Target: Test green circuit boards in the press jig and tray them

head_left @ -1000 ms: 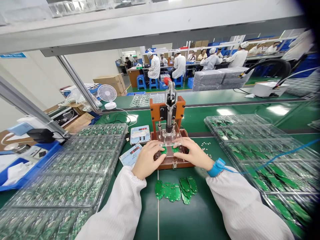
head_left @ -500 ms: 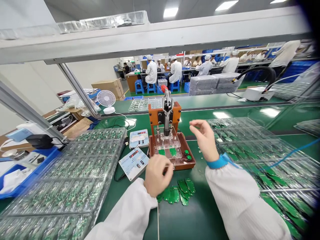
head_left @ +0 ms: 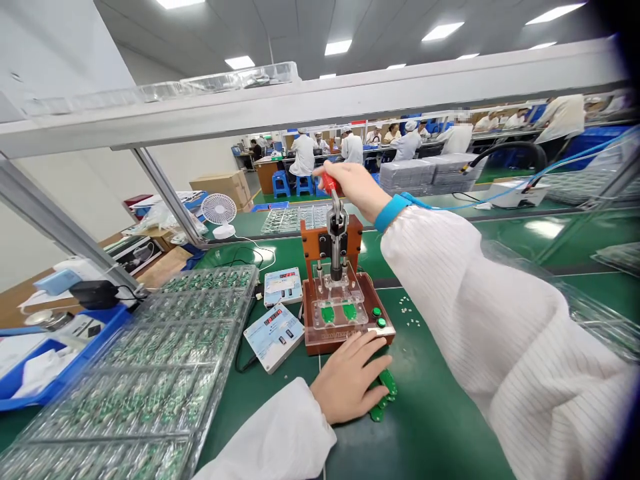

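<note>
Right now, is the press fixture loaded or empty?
Loaded: two green boards sit under the clear plate of the press fixture, while the right hand grips its red-tipped lever.

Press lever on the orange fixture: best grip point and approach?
Grip the red knob capping the upright lever, coming from above and the right. It stands clear above the fixture, and the right hand already wraps it that way.

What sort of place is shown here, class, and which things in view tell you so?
Most likely an electronics assembly factory: clear trays of green circuit boards, a lever press fixture on the bench, and rows of white-coated workers behind.
</note>
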A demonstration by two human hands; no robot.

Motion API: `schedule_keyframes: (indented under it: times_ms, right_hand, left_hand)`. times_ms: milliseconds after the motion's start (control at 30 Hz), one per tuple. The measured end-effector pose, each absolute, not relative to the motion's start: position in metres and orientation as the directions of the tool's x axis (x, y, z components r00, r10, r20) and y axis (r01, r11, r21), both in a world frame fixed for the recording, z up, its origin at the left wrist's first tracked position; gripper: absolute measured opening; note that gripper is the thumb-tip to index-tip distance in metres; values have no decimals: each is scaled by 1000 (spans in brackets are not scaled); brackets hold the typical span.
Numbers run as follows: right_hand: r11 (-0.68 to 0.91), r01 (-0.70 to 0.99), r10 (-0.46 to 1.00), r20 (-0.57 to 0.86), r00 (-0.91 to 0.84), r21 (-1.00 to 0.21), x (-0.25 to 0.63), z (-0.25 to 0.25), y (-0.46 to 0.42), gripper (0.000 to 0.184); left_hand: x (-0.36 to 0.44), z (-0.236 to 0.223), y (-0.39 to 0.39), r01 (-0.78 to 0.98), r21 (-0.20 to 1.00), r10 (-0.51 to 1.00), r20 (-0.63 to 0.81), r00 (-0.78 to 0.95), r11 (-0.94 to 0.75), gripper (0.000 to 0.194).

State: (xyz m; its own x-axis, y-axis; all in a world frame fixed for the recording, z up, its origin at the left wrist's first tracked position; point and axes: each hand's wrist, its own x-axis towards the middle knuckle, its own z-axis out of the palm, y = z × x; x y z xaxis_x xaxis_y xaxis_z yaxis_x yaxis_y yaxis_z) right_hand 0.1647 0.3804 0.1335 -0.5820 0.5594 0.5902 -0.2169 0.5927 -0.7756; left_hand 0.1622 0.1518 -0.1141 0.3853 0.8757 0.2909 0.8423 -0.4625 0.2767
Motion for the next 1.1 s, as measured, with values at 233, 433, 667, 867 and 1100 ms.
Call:
schedule_keyframes:
  times_ms: [233, 433, 667, 867, 1100]
  right_hand:
    - [917, -193, 271, 899, -344, -350, 235, 109, 284, 30]
    - [965, -109, 190, 924, -332, -237, 255, 60, 256, 38]
    - [929, -232, 200, 918, -343, -289, 249, 13, 264, 46]
    - [845, -325, 301, 880, -367, -424, 246, -10, 261, 60]
    - [833, -353, 296, 882, -366, -426, 245, -10, 261, 64]
  left_hand:
    - [164, -119, 153, 836, 280, 863, 340, 373, -472, 45]
    - [164, -121, 155, 835, 258, 843, 390, 370, -485, 44]
    - [166, -117, 154, 839, 277, 853, 392, 346, -468, 39]
    - [167, -115, 156, 829, 275, 834, 428, 347, -486, 32]
    - [161, -101, 153, 742, 297, 706, 633, 319, -601, 25]
